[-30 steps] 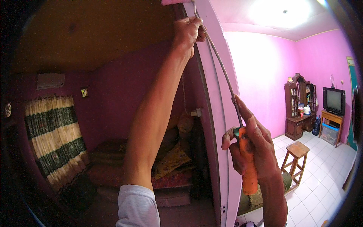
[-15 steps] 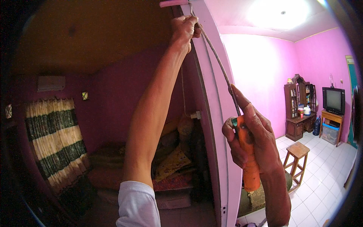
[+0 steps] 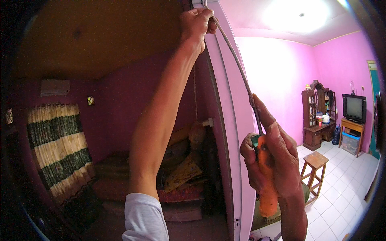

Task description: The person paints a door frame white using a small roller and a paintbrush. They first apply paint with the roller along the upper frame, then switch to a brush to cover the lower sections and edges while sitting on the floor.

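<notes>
Held in both my hands is a paint roller with a long thin metal rod and an orange handle; its roller end lies beyond the upper edge of the view. My left hand, arm stretched up, is closed around the rod near its top, close to the upper part of the pink door frame. Lower down on the right, my right hand wraps the orange handle, with the index finger laid along the rod. The rod slants down from left to right across the frame.
Left of the frame is a dark room with a striped curtain and piled bedding. To the right, a bright tiled room holds a wooden stool, a dark cabinet and a television on a stand.
My right hand has moved down a little with the handle. The pink roller end, visible at the top before, has gone out of view. My left hand has risen slightly, still gripping the rod.
</notes>
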Motion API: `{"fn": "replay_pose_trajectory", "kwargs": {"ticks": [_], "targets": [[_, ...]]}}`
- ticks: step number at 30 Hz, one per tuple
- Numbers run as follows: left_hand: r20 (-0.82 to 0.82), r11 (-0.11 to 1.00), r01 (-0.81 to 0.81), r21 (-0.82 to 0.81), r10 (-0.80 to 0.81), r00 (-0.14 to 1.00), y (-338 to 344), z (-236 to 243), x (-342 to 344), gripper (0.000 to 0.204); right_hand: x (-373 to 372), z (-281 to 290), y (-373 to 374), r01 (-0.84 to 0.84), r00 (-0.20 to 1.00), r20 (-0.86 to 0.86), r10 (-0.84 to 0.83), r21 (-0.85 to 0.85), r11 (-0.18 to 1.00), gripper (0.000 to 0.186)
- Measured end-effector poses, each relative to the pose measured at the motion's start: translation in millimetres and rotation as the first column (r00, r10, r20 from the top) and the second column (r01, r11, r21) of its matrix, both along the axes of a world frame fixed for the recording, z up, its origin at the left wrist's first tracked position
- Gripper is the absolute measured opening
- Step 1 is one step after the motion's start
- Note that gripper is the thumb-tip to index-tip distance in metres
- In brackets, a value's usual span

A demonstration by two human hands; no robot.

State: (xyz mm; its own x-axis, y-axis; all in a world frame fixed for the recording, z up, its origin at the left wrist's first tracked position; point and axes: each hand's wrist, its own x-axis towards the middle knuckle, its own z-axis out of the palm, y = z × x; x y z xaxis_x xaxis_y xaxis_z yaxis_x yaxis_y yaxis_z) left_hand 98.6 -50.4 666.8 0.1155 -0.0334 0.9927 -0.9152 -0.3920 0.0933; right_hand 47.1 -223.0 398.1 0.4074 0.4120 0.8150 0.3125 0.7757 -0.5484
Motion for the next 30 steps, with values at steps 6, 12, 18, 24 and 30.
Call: {"fn": "replay_pose_trajectory", "kwargs": {"ticks": [6,12,18,24,30], "targets": [[-0.019,0.994,-0.091,0.058,0.092,0.996,-3.3,7.4,-12.8,0.020,-10.7,-6.6,-2.4,0.050,0.999,-0.007,-0.050,0.041,0.998,0.063],[0.026,1.000,-0.011,0.002,0.011,1.000,-16.6,-5.2,-20.2,0.011,-16.7,-5.1,-11.1,0.005,0.999,-0.044,-0.004,0.020,1.000,0.062],[0.025,0.998,-0.062,0.031,0.061,0.998,-20.2,-3.3,-28.4,0.016,-24.2,-6.3,-16.5,-0.015,0.999,-0.050,0.016,0.030,0.999,0.061],[0.037,0.999,-0.028,0.038,0.026,0.999,-34.1,-4.6,-39.7,0.018,-29.1,-11.6,-27.7,-0.051,0.999,-0.012,0.052,0.020,0.998,0.063],[0.082,0.997,0.070,0.036,-0.073,0.994,-50.3,-7.9,-55.0,0.011,-34.0,-15.8,-35.7,-0.043,0.999,0.025,0.042,0.032,0.999,0.068]]}}
